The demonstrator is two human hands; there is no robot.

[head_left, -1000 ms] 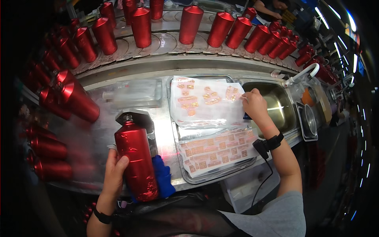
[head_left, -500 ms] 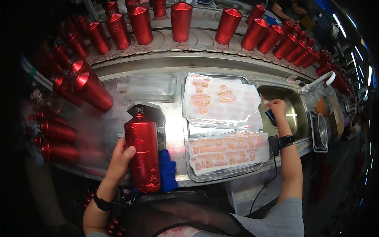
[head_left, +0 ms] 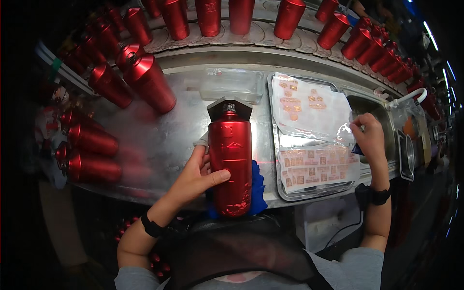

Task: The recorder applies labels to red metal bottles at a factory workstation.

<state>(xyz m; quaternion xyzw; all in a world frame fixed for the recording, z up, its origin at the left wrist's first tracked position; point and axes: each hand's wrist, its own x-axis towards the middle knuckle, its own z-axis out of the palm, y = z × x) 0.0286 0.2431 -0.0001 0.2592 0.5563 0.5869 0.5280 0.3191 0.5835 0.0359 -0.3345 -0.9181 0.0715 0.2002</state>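
Note:
A glossy red bottle [head_left: 230,164] with a bare threaded neck leans back on a dark angular rest [head_left: 245,110] in front of me. My left hand [head_left: 199,173] grips its left side, thumb across the front, with a pale cover on one fingertip. My right hand [head_left: 371,137] is closed in a pinch beside the right edge of the printed clear sheets [head_left: 309,108]. A small dark blue piece [head_left: 357,149] pokes out below its fingers; anything else at the fingertips is too small to make out. The sheets, bearing gold and reddish marks, lie on a metal tray [head_left: 316,195].
Several red bottles stand along the curved slatted conveyor [head_left: 263,42] at the back. More red bottles [head_left: 94,166] stand or lie at the left. A blue cloth or glove [head_left: 258,188] is beside the held bottle. A clear plastic box [head_left: 232,86], a sink [head_left: 382,113] and a white faucet [head_left: 413,98] are farther off.
The whole view has swung left, shifting the scene rightward. My left hand's thumb now reaches farther across the bottle. My right hand has drawn from over the sink toward the sheets' edge.

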